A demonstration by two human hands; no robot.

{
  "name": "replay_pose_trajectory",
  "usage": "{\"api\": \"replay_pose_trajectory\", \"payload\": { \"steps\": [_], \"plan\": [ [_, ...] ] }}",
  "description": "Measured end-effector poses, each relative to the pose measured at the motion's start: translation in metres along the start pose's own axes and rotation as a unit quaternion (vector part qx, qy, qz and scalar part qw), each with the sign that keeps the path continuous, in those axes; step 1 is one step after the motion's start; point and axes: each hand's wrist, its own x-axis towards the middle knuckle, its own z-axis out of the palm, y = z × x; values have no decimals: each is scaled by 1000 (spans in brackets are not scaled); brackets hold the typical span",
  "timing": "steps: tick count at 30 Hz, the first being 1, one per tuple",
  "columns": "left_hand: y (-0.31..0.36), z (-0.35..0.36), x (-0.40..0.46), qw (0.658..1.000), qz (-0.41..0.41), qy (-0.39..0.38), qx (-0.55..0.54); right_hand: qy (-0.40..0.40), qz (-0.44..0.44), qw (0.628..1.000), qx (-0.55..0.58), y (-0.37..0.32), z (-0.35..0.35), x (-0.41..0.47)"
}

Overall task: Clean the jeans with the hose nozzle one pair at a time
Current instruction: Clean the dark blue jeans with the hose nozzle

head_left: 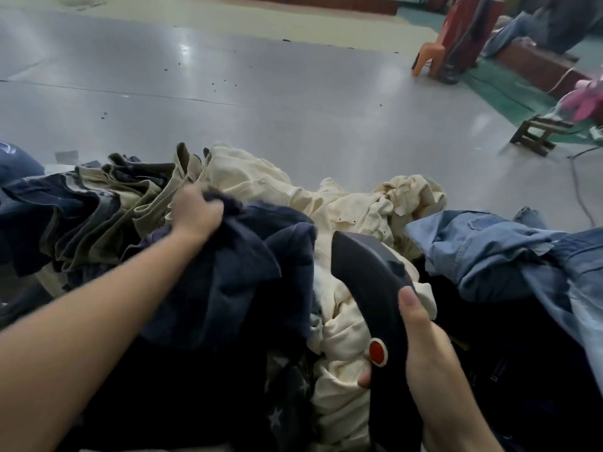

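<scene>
sorting through a big heap of garments spread across the grey table (293, 102), so the step in hand looks like picking out the next pair, not cleaning yet. cream jeans (352, 203) are lying crumpled in the middle of the heap, light blue jeans (483, 252) are draped at the right, and folded khaki and dark pairs (107, 203) are stacked at the left. dark navy jeans (235, 272) are sitting on top of the heap in front, and the left hand (195, 213) is bunching a fistful of that navy fabric near its far edge, fingers curled tight into the cloth. the right hand (421, 337) is wrapping around the handle of the hose nozzle (372, 288), a dark curved piece with a red button (377, 351), thumb lying along its side; the head is hanging over the cream fabric just beside the navy pair, whether touching i cannot tell. next move is probably calling for pulling the navy pair free and flat, then bringing the nozzle head down onto it. risk: dragging neighbouring pairs along.
</scene>
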Motion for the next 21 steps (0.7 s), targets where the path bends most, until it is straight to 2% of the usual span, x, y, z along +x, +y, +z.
{"api": "replay_pose_trajectory", "payload": {
  "steps": [2, 3, 5, 6, 8, 9, 10, 11, 12, 13, 14, 17, 19, 20, 21],
  "plan": [
    [43, -42, 31, 981, 53, 108, -153, 26, -20, 999, 27, -8, -3, -7],
    [59, -60, 38, 963, 107, 131, -208, 33, -29, 998, 46, -11, -4, -10],
    [68, -78, 28, 939, 234, 132, -215, 28, -43, 996, 70, -13, -5, -12],
    [58, -76, 15, 934, 289, 103, -185, 21, -42, 997, 62, -12, -5, -12],
    [16, -61, -23, 929, 365, -49, -36, 15, -34, 999, 13, -6, -7, -5],
    [-12, -49, -46, 912, 352, -180, 110, 14, -27, 999, -15, -2, -8, 0],
    [-40, -40, -69, 859, 283, -326, 275, 12, -20, 999, -38, 2, -7, 5],
    [-68, -33, -91, 782, 193, -436, 401, 6, -12, 998, -59, 6, -5, 11],
    [-88, -30, -109, 723, 125, -496, 464, 2, -1, 997, -81, 12, -4, 16],
    [-102, -28, -120, 729, 83, -503, 457, 3, 10, 995, -100, 17, -4, 21],
    [-108, -28, -126, 771, 54, -482, 414, 6, 20, 993, -114, 22, -5, 24],
    [-109, -19, -137, 886, -11, -308, 346, -4, 22, 990, -140, 33, -7, 30],
    [-106, -12, -141, 947, -118, -219, 203, -11, 5, 987, -157, 38, -6, 32],
    [-99, -8, -141, 954, -201, -197, 106, -10, -3, 986, -165, 41, -5, 34],
    [-91, -3, -138, 946, -271, -174, 26, -9, -7, 986, -167, 43, -3, 35]
  ]
}}
